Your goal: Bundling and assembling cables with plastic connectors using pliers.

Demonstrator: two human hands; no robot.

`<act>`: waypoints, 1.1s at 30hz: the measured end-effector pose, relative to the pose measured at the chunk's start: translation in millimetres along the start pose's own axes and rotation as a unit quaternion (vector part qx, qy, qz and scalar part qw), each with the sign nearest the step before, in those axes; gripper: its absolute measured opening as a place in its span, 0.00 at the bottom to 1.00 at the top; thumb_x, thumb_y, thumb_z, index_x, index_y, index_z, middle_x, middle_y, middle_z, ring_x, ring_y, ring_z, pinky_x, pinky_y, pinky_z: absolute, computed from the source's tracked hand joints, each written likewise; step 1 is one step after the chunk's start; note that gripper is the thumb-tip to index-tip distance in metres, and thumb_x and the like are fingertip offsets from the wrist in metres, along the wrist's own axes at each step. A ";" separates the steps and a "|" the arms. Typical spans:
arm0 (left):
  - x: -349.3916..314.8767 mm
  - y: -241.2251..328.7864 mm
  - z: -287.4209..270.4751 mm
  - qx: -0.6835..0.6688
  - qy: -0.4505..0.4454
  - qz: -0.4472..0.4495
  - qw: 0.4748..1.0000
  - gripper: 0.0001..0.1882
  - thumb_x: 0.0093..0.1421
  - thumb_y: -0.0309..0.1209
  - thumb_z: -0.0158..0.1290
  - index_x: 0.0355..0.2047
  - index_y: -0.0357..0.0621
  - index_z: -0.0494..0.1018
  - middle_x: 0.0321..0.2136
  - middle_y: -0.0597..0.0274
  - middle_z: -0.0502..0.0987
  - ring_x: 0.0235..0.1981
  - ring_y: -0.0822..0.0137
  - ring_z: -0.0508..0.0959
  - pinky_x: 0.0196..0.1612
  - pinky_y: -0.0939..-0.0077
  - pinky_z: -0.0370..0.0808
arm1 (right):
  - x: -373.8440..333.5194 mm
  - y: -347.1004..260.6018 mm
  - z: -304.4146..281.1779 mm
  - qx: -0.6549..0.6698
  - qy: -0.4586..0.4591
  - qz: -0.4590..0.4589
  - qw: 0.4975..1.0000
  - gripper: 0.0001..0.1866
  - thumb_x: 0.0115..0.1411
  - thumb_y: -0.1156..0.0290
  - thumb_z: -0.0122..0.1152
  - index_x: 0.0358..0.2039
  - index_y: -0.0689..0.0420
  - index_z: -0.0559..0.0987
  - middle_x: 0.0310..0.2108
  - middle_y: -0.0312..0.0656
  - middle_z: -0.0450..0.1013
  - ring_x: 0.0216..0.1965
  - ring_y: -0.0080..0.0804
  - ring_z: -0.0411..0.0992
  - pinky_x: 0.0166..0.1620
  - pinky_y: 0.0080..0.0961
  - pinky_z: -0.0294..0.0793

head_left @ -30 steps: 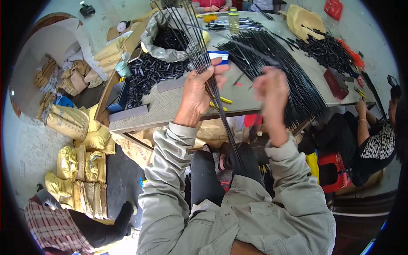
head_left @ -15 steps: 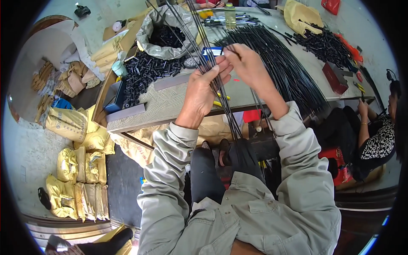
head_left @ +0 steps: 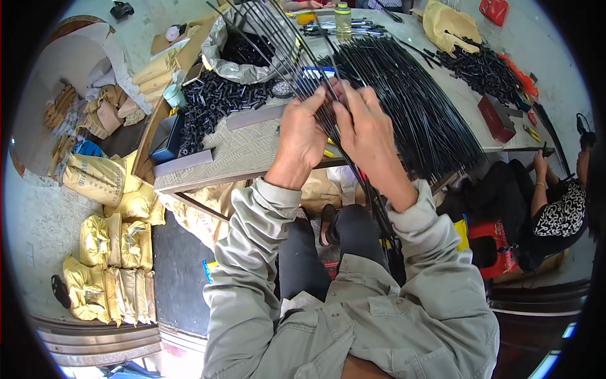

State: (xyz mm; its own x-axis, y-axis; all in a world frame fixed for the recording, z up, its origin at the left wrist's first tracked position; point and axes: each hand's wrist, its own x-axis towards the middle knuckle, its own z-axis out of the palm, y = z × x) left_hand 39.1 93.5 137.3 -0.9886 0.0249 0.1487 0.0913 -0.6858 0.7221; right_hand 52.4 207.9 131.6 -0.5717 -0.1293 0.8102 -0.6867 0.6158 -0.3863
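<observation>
A fanned bunch of thin black rods (head_left: 326, 119) slants across in front of me, its upper ends spread apart above the table. My left hand (head_left: 295, 140) is closed round the bunch, thumb on top. Close beside it, my right hand (head_left: 367, 126) pinches at the same rods with bent fingers, and the lower ends hang past the table edge near my legs. Just beyond my right hand a large heap of similar black rods (head_left: 410, 101) lies on the table. Behind the held bunch, a blue-and-white box (head_left: 310, 73) is partly hidden.
Small black tubular parts (head_left: 221, 104) are heaped at left by a grey plastic bag (head_left: 218, 63). A capped bottle (head_left: 343, 24) stands at the back. More black pieces (head_left: 483, 72) and a dark red box (head_left: 497, 119) are at right. A co-worker (head_left: 558, 208) sits on the right.
My right hand has come lower, from above my left hand to beside it. The rods' upper ends are fanned wider, and their lower ends have swung right.
</observation>
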 end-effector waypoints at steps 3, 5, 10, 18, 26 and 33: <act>4.7 5.3 4.2 -0.044 -0.002 0.001 0.999 0.11 0.59 0.29 0.44 0.37 0.33 0.69 0.35 0.56 0.75 0.37 0.65 0.76 0.42 0.71 0.73 | -28.1 -3.1 -11.2 -0.050 -0.033 0.005 0.998 0.15 0.56 0.73 0.51 0.43 0.64 0.69 0.29 0.49 0.65 0.25 0.47 0.67 0.27 0.33 0.67; 7.9 10.9 -0.9 -0.025 -0.028 0.020 0.999 0.11 0.60 0.29 0.44 0.38 0.32 0.68 0.36 0.52 0.74 0.39 0.63 0.75 0.42 0.71 0.73 | -42.2 -3.7 -14.3 -0.074 -0.050 0.010 0.996 0.15 0.56 0.72 0.51 0.43 0.64 0.69 0.29 0.50 0.65 0.25 0.48 0.67 0.26 0.33 0.66; 4.7 14.5 -1.5 0.084 0.069 0.025 0.994 0.12 0.59 0.27 0.44 0.39 0.29 0.67 0.38 0.45 0.73 0.40 0.60 0.75 0.39 0.72 0.75 | -59.5 11.9 -19.1 0.015 -0.091 0.041 0.995 0.12 0.57 0.71 0.49 0.39 0.64 0.72 0.24 0.42 0.66 0.19 0.33 0.65 0.22 0.26 0.63; 0.9 24.7 -19.1 0.074 0.025 0.037 0.996 0.12 0.58 0.22 0.44 0.42 0.27 0.66 0.42 0.44 0.71 0.41 0.60 0.75 0.41 0.73 0.75 | 92.8 126.8 3.3 0.165 -0.213 0.196 0.943 0.15 0.59 0.60 0.46 0.32 0.58 0.77 0.14 0.32 0.64 0.15 0.18 0.60 0.20 0.17 0.59; -17.7 32.5 -18.6 0.086 -0.009 -0.014 0.996 0.17 0.57 0.22 0.46 0.48 0.32 0.64 0.44 0.49 0.71 0.43 0.61 0.74 0.45 0.74 0.73 | 108.4 214.1 28.2 -0.285 -0.069 0.092 0.952 0.11 0.58 0.64 0.43 0.34 0.57 0.69 0.24 0.55 0.71 0.28 0.52 0.71 0.31 0.44 0.69; -16.0 30.0 -23.8 0.048 -0.044 -0.044 0.997 0.17 0.58 0.24 0.46 0.48 0.33 0.64 0.44 0.50 0.71 0.44 0.61 0.73 0.47 0.73 0.72 | -8.8 235.4 -27.3 -0.350 -0.230 0.088 0.904 0.08 0.58 0.64 0.46 0.29 0.56 0.67 0.25 0.48 0.72 0.26 0.51 0.71 0.27 0.43 0.70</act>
State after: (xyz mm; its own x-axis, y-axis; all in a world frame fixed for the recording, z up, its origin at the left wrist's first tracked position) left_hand 54.8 55.1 140.5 -0.9793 0.1483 0.1376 0.0202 -0.6052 0.7959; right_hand -92.0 375.2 45.6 -0.8810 -0.1912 0.4328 -0.2067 0.9783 0.0115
